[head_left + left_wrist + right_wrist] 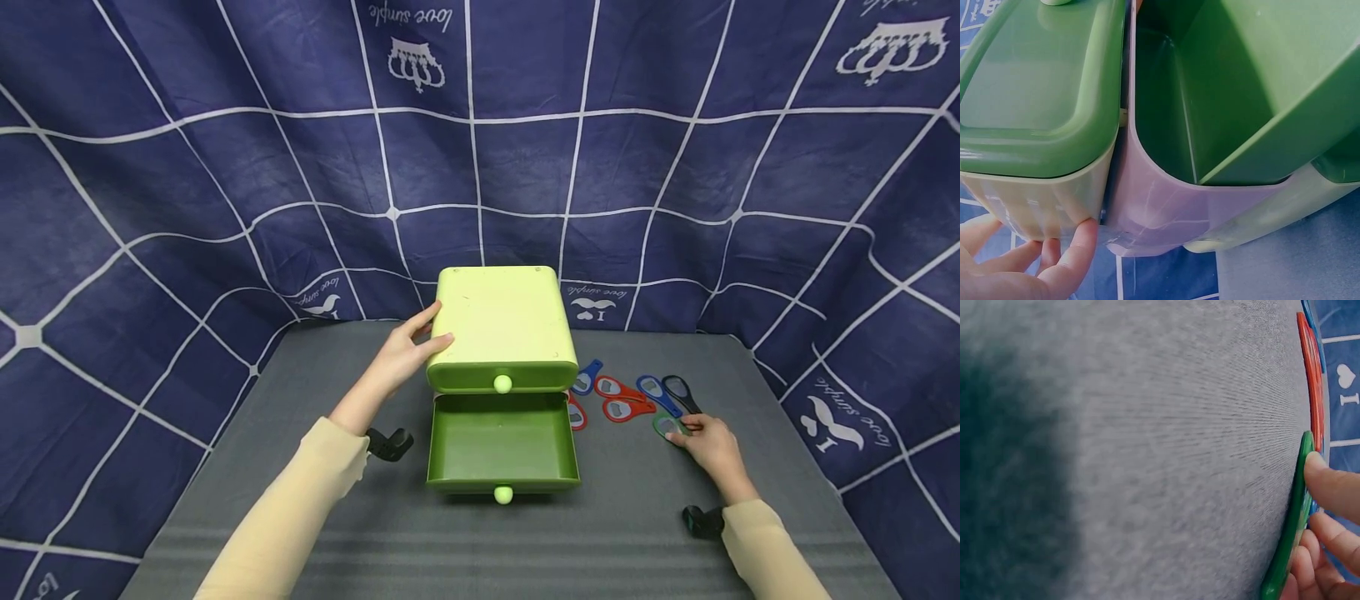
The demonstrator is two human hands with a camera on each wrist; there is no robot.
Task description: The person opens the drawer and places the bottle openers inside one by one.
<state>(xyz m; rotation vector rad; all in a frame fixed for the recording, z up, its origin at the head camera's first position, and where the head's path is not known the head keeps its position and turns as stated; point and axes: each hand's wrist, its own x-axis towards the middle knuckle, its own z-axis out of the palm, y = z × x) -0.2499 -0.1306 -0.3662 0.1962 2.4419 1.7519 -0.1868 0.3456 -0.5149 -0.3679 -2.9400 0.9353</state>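
A small drawer cabinet [498, 321] with a pale yellow top stands in the middle of the table. Its upper green drawer [1035, 81] is closed, while the drawer below [501, 442] is pulled out and empty. My left hand [401, 358] rests against the cabinet's left side, thumb on the top's edge; in the left wrist view its fingertips touch the upper case's side wall. On the right, my right hand [711, 446] pinches a green bottle opener [1291, 531] by its edge, close over the table. A blue bottle opener [656, 390] and a black one [678, 388] lie just beyond that hand.
Two red bottle openers [627, 409] lie between the cabinet and the right hand. Another blue opener [585, 379] and a partly hidden red one [576, 414] are beside the cabinet. A blue checked cloth [525, 167] hangs behind the grey table [360, 517].
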